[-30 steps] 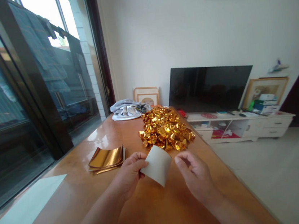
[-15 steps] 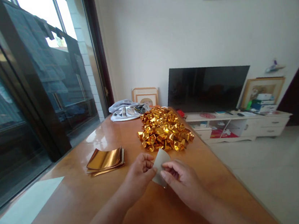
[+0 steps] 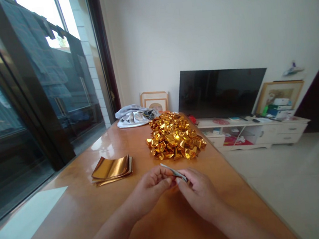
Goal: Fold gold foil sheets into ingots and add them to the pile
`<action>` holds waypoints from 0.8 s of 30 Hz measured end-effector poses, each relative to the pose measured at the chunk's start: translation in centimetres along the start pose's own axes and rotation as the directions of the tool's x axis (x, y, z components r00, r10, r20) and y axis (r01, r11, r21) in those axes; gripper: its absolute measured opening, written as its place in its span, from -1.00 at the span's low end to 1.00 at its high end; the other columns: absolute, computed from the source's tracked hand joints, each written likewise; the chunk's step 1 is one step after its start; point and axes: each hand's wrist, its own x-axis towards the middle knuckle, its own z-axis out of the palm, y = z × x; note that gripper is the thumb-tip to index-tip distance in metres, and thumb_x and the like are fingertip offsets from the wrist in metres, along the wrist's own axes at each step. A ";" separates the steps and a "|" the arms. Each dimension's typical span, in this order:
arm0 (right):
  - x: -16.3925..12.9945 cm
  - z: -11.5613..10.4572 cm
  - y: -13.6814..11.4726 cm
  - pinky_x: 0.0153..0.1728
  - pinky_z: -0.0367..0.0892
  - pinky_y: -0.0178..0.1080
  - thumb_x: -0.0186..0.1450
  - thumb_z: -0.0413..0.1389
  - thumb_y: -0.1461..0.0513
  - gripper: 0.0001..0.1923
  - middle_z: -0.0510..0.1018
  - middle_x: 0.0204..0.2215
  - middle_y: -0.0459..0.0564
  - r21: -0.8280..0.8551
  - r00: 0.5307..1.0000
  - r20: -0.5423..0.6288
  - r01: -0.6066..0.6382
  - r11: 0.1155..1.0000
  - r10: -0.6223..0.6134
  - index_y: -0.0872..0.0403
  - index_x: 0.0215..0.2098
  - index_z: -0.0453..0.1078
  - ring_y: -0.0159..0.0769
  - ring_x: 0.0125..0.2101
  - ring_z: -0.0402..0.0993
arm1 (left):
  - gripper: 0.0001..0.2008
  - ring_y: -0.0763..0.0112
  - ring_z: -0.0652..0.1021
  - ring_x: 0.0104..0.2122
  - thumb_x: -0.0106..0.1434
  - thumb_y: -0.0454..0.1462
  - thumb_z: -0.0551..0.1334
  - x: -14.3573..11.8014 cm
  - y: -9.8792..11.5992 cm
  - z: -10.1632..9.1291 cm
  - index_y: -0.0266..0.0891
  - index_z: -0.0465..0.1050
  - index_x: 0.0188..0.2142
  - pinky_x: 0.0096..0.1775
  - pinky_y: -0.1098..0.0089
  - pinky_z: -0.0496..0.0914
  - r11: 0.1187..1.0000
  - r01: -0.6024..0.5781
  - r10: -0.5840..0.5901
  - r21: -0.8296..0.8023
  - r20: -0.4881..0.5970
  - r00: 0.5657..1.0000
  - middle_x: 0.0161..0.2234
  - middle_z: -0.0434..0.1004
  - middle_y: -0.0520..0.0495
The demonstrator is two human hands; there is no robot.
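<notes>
A small sheet of foil paper (image 3: 174, 171), seen nearly edge-on with its pale side showing, is pinched between both hands above the table. My left hand (image 3: 153, 187) grips its left part with thumb and fingers. At the right end, my right hand (image 3: 199, 190) holds it with the thumb on the near side. Part of the sheet is hidden behind the fingers. Just beyond the hands lies a heap of folded gold foil pieces (image 3: 176, 137). To the left rests a stack of gold foil sheets (image 3: 111, 168), slightly curled.
The wooden table (image 3: 149, 229) has its right edge close by my right arm. A pale sheet (image 3: 27, 228) lies at the left, and bundled cloth (image 3: 134, 115) at the far end. Beyond stand a television (image 3: 221, 92) and a low white cabinet (image 3: 266, 133). Glass doors (image 3: 28, 93) border the left.
The sheet has turned from showing its broad pale face to a narrow, folded-looking strip. Both hands have drawn closer together around it. The heap and stack look the same.
</notes>
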 end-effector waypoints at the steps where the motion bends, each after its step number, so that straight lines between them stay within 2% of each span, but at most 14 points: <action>1: 0.0 -0.1 0.2 -0.26 0.32 -0.26 0.35 0.03 0.24 -0.77 0.60 -0.27 -0.05 0.005 1.000 -0.013 0.005 1.000 -0.005 -0.02 -0.12 0.50 -0.25 -0.26 0.48 | -0.80 0.32 0.50 -0.20 0.26 -0.17 0.31 0.0 0.0 0.0 -0.25 0.47 -0.21 -0.11 0.33 0.33 1.000 -0.008 0.008 0.016 0.001 1.000 -0.24 0.54 -0.09; 3: 0.0 -0.3 0.4 -0.27 0.31 -0.26 0.35 0.01 0.25 -0.77 0.59 -0.30 -0.06 0.001 0.999 -0.039 -0.004 1.000 0.004 -0.01 -0.14 0.50 -0.25 -0.28 0.48 | -0.83 0.34 0.49 -0.23 0.26 -0.19 0.31 0.1 -0.1 -0.1 -0.25 0.45 -0.26 -0.14 0.35 0.32 0.996 -0.030 0.034 0.082 -0.043 0.998 -0.28 0.53 -0.07; 5: 0.0 -0.5 0.4 -0.30 0.30 -0.27 0.35 0.00 0.24 -0.78 0.58 -0.34 -0.06 -0.008 0.998 -0.062 -0.031 0.999 0.031 0.00 -0.17 0.49 -0.26 -0.32 0.47 | -0.84 0.40 0.44 -0.31 0.25 -0.20 0.31 0.1 -0.2 -0.4 -0.24 0.42 -0.28 -0.22 0.40 0.30 0.983 -0.054 0.080 0.173 -0.148 0.986 -0.34 0.47 -0.01; 8: 0.0 -0.7 0.3 -0.36 0.29 -0.28 0.36 0.00 0.22 -0.80 0.55 -0.41 -0.07 -0.012 0.996 -0.075 -0.055 0.998 0.054 0.01 -0.23 0.49 -0.26 -0.39 0.45 | -0.78 0.41 0.40 -0.33 0.18 -0.23 0.36 0.2 -0.2 -1.0 -0.20 0.42 -0.21 -0.26 0.42 0.28 0.944 -0.113 0.215 0.310 -0.318 0.923 -0.34 0.41 0.01; 10: 0.0 -0.7 0.2 -0.36 0.29 -0.28 0.35 0.01 0.22 -0.80 0.56 -0.41 -0.08 0.003 0.996 -0.068 -0.052 0.999 0.052 0.01 -0.24 0.49 -0.27 -0.39 0.45 | -0.64 0.35 0.40 -0.25 0.10 -0.24 0.42 0.1 0.0 -1.5 -0.18 0.44 -0.10 -0.20 0.40 0.29 0.899 -0.148 0.313 0.412 -0.368 0.876 -0.25 0.42 -0.03; 12: -0.1 -0.7 0.2 -0.35 0.29 -0.29 0.35 0.01 0.23 -0.80 0.57 -0.39 -0.08 0.035 0.998 -0.043 -0.048 0.998 0.050 0.01 -0.24 0.49 -0.27 -0.37 0.46 | -0.55 0.28 0.40 -0.18 0.06 -0.24 0.44 -0.1 0.4 -1.7 -0.15 0.47 -0.03 -0.14 0.37 0.28 0.845 -0.152 0.364 0.513 -0.343 0.866 -0.19 0.44 -0.07; 14: -0.1 -0.7 0.0 -0.36 0.29 -0.29 0.35 0.01 0.23 -0.80 0.57 -0.40 -0.09 0.073 0.999 -0.006 -0.049 0.996 0.050 0.02 -0.23 0.49 -0.28 -0.39 0.45 | -0.57 0.24 0.41 -0.14 0.09 -0.23 0.43 -0.3 0.9 -1.8 -0.12 0.51 -0.03 -0.08 0.34 0.28 0.803 -0.159 0.365 0.574 -0.265 0.893 -0.16 0.46 -0.08; 17: -0.1 -0.7 -0.3 -0.41 0.27 -0.30 0.36 0.00 0.23 -0.79 0.55 -0.45 -0.12 0.117 0.997 0.050 -0.057 0.991 0.052 0.02 -0.24 0.49 -0.31 -0.44 0.43 | -0.79 0.22 0.44 -0.15 0.18 -0.22 0.36 -0.4 1.2 -1.7 -0.12 0.57 -0.16 -0.07 0.32 0.26 0.788 -0.169 0.320 0.591 -0.160 0.934 -0.21 0.51 -0.07; 19: -0.1 -0.9 -0.5 -0.41 0.27 -0.30 0.35 0.01 0.24 -0.80 0.55 -0.43 -0.12 0.139 0.997 0.064 -0.060 0.988 0.051 0.02 -0.22 0.49 -0.32 -0.43 0.43 | -0.91 0.23 0.46 -0.21 0.24 -0.22 0.31 -0.4 1.2 -1.6 -0.14 0.57 -0.28 -0.11 0.33 0.26 0.789 -0.153 0.287 0.595 -0.138 0.948 -0.28 0.52 -0.06; 21: 0.0 -1.0 -0.5 -0.35 0.31 -0.29 0.32 0.05 0.26 -0.82 0.57 -0.37 -0.10 0.127 0.999 0.033 -0.039 0.991 0.035 0.01 -0.19 0.48 -0.29 -0.37 0.46 | -0.91 0.26 0.46 -0.25 0.26 -0.24 0.29 -0.3 1.1 -1.5 -0.16 0.56 -0.36 -0.15 0.34 0.25 0.767 -0.150 0.292 0.624 -0.131 0.948 -0.34 0.51 -0.06; 24: 0.3 -1.3 -0.2 -0.22 0.35 -0.24 0.23 0.12 0.29 -0.82 0.56 -0.29 -0.05 -0.001 0.997 -0.068 0.045 0.999 -0.045 0.00 -0.20 0.47 -0.23 -0.26 0.47 | -0.89 0.27 0.45 -0.28 0.28 -0.25 0.27 -0.3 1.1 -1.7 -0.13 0.58 -0.34 -0.18 0.34 0.25 0.694 -0.206 0.375 0.690 -0.102 0.921 -0.37 0.48 -0.06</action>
